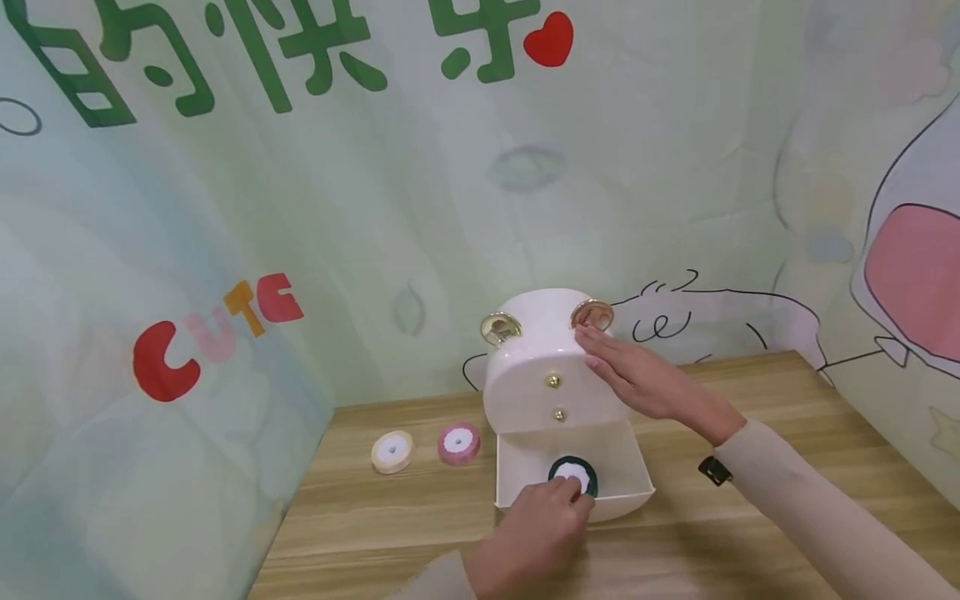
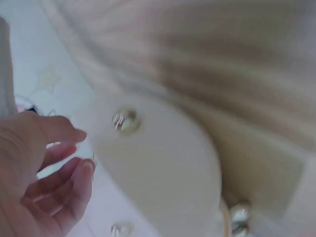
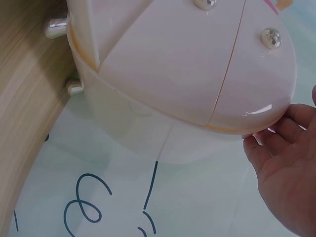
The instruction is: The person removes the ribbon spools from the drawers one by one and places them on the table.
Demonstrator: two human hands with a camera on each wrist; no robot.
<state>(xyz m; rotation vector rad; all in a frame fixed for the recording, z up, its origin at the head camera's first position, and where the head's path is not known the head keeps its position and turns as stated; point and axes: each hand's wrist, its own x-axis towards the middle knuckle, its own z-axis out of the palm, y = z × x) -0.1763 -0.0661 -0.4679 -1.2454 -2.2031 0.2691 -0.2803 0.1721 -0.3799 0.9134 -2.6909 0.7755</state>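
Observation:
A white rounded drawer box (image 1: 525,392) with gold knobs stands on the table, its bottom drawer (image 1: 517,467) pulled out. Inside that drawer is a dark green ribbon spool (image 1: 556,467) with a white centre. My left hand (image 1: 536,529) reaches over the drawer front, its fingertips at the spool's near side and partly covering it. In the left wrist view, the left hand's thumb and bent fingers are apart, with no spool visible between them; the drawer front hides the inside. With fingers extended, my right hand (image 1: 648,379) rests against the box's upper right side.
A cream ribbon spool (image 1: 382,464) and a pink ribbon spool (image 1: 447,455) lie on the wooden table (image 1: 360,517) left of the box. Round gold feet (image 1: 592,315) stick out from the box. A printed cloth backdrop (image 1: 420,200) rises behind the table and at both sides.

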